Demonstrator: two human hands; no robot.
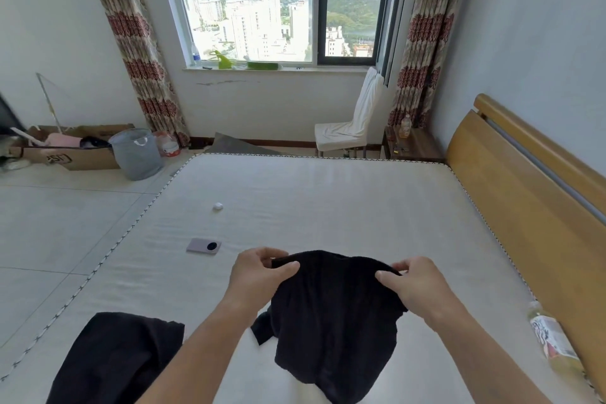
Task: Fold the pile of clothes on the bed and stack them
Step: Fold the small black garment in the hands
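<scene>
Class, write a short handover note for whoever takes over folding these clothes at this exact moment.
Left hand and right hand: each pinches the top edge of a black garment, held up over the mattress.
Second black garment lies unfolded near the left front edge.
Done: no folded stack in view.
Left: fold both garments and stack them. A phone also lies on the mattress.

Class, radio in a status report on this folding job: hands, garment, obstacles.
Left hand and right hand both pinch the black garment, lifted over the mattress. Second black garment waits near-left. Phone lies just ahead.
</scene>
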